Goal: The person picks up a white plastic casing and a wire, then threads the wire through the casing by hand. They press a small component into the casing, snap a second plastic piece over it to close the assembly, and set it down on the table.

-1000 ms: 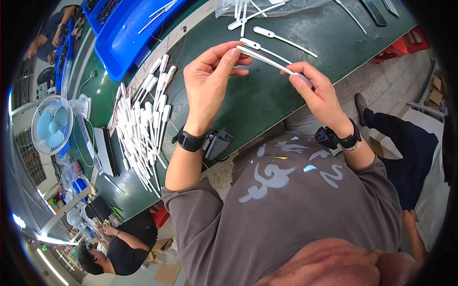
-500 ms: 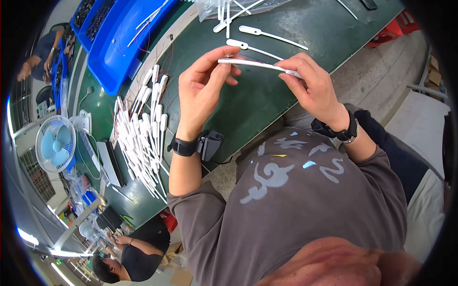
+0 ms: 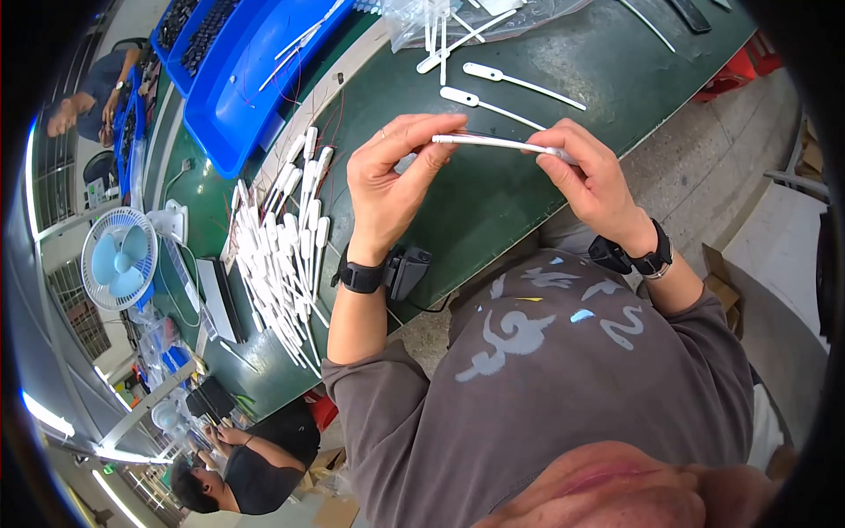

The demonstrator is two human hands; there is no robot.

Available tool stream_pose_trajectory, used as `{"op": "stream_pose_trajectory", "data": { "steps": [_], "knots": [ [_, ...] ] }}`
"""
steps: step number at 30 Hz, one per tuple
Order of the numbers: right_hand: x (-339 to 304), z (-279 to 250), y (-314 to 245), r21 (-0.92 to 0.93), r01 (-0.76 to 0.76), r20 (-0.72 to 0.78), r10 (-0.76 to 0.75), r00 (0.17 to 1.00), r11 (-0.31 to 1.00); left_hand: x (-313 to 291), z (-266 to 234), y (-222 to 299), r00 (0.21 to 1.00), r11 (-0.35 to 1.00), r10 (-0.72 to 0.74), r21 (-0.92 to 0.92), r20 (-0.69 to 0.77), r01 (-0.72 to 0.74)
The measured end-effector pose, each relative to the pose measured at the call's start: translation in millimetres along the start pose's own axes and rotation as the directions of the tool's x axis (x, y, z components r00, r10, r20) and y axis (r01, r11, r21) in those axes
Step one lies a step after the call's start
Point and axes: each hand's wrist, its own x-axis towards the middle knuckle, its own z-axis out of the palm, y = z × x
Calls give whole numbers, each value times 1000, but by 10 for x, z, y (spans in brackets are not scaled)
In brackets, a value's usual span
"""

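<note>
A slim white plastic stick [image 3: 497, 142] with a thin reddish line along it, perhaps a wire, stretches between my two hands above the green table. My left hand [image 3: 394, 180] pinches its left end between thumb and fingers. At its wider right end, my right hand [image 3: 588, 180] grips it with thumb and forefinger, partly covering that end. Just beyond lie two white paddle-ended sticks, a nearer one [image 3: 493, 107] and a farther one [image 3: 532, 87]. To the left of my left wrist spreads a big heap of similar white sticks [image 3: 286, 255], some with thin red wires.
Blue bins [image 3: 231, 145] stand at the far left, the smaller ones holding dark parts. A clear plastic bag [image 3: 528, 22] with more white sticks lies at the back. Left of the heap are a dark tray [image 3: 220, 299] and a fan [image 3: 121, 258]. Two other people sit farther left.
The whole view has shifted slightly, so things appear lower and farther right. My left fingers have drawn closer together at the stick's end; both hands still hold it.
</note>
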Motion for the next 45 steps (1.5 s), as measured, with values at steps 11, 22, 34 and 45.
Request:
{"op": "stream_pose_trajectory", "data": {
  "steps": [11,22,34,45],
  "knots": [
    [25,42,-101,502,-404,237,327,915,765,-14,147,5,973,994,-81,-90,-214,63],
    [21,61,-53,619,-494,311,387,868,611,-22,139,97,982,970,-167,-191,-88,148],
    [69,47,-120,583,-500,349,359,866,640,-40,188,237,976,938,-212,-292,-50,189],
    [57,113,-114,557,-487,327,361,873,673,-51,185,266,970,944,-233,-254,-63,211]
  ]
}}
